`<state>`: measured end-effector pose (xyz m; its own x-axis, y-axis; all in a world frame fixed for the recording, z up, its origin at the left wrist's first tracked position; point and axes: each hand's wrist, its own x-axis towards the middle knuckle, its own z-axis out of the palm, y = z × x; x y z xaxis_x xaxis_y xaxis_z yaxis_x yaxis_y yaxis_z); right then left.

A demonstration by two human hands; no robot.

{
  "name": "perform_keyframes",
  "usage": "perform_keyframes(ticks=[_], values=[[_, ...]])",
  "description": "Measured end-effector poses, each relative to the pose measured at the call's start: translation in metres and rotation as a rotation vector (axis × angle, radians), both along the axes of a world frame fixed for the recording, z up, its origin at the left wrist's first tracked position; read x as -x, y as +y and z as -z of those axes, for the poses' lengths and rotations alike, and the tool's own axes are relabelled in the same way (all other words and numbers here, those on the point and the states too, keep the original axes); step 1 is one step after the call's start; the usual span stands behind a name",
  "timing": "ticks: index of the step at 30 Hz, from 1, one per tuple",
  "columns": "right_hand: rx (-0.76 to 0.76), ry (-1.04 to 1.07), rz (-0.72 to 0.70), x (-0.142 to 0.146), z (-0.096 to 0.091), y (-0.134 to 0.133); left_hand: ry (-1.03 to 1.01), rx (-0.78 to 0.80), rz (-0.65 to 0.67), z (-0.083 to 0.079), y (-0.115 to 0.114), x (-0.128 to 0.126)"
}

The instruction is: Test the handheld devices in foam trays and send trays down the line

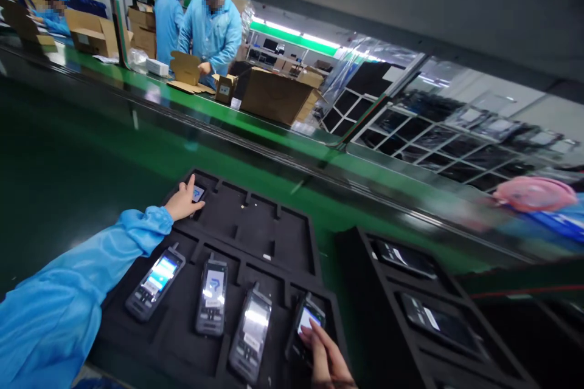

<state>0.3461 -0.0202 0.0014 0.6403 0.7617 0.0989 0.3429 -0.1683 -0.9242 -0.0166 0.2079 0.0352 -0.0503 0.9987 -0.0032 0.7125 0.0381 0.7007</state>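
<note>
Five keypad phones are set in foam tray, some lit; work left: cannot be told | far-left phone is touched by left hand, near-right phone by narrow right hand; grips: cannot be told

- Bright ceiling strip lights glow behind
- Green table looks dimmer
- White glare on one phone screen
- Pink object blurred, right edge

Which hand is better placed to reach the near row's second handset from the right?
Right, I'd judge: the right hand is at the neighbouring rightmost handset, while the left hand is at the black tray's far-left corner.
</note>
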Motion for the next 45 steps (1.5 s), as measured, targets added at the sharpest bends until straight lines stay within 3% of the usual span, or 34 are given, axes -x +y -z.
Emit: perform_keyframes(ticks=[4,8,11,14,17,20,25,30,34,37,41,45], values=[[-0.016,0.029,-0.026,-0.002,-0.001,-0.005,0.249,-0.061,0.020,-0.022,-0.028,-0.007],[-0.036,-0.046,-0.070,0.007,-0.010,-0.009,0.343,-0.093,0.151,-0.044,-0.087,-0.017],[-0.137,-0.159,-0.160,0.021,-0.018,-0.014,0.356,-0.029,0.293,-0.046,-0.135,-0.034],[-0.270,-0.275,-0.364,0.043,-0.024,-0.022,0.374,0.033,0.387,-0.035,-0.164,-0.064],[-0.322,-0.302,-0.505,0.065,-0.027,-0.035,0.397,0.057,0.396,-0.023,-0.170,-0.094],[-0.348,-0.291,-0.549,0.081,-0.024,-0.047,0.382,0.063,0.386,-0.017,-0.166,-0.113],[-0.372,-0.250,-0.542,0.089,-0.021,-0.057,0.232,0.067,0.374,-0.017,-0.160,-0.106],[-0.336,-0.116,-0.560,0.105,-0.034,-0.065,-0.028,0.050,0.386,-0.024,-0.180,-0.093],[-0.323,0.012,-0.598,0.121,-0.053,-0.073,-0.580,0.076,0.309,-0.025,-0.215,-0.106],[-0.305,-0.042,-0.572,0.123,-0.063,-0.079,-0.833,0.041,0.186,-0.019,-0.233,-0.119],[-0.258,-0.193,-0.641,0.112,-0.069,-0.087,-0.804,-0.013,0.138,-0.010,-0.237,-0.126],[-0.316,-0.385,-0.708,0.102,-0.069,-0.086,-0.824,0.006,0.166,-0.006,-0.239,-0.130]])
